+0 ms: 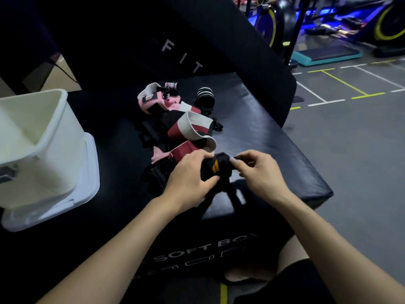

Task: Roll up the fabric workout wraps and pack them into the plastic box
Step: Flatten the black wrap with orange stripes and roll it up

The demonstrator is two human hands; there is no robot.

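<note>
A black wrap with orange stripes (215, 168) is half rolled between my two hands, its loose tail hanging down over the black padded box (274, 132). My left hand (188, 178) grips the roll from the left, thumb under it. My right hand (256, 170) pinches the wrap's right end. Behind lies a heap of unrolled wraps: a red, white and black one (190, 128) and a pink one (153, 98). A rolled black wrap with white stripes (205, 95) stands beyond the heap. The white plastic box (54, 128) stands at the left, open.
The white box sits on its lid (87, 189). A black slanted pad with letters (182, 55) rises behind the heap. The gym floor (350, 139) with painted lines lies to the right, with exercise bikes (276, 20) and a teal step platform (326, 54) farther back.
</note>
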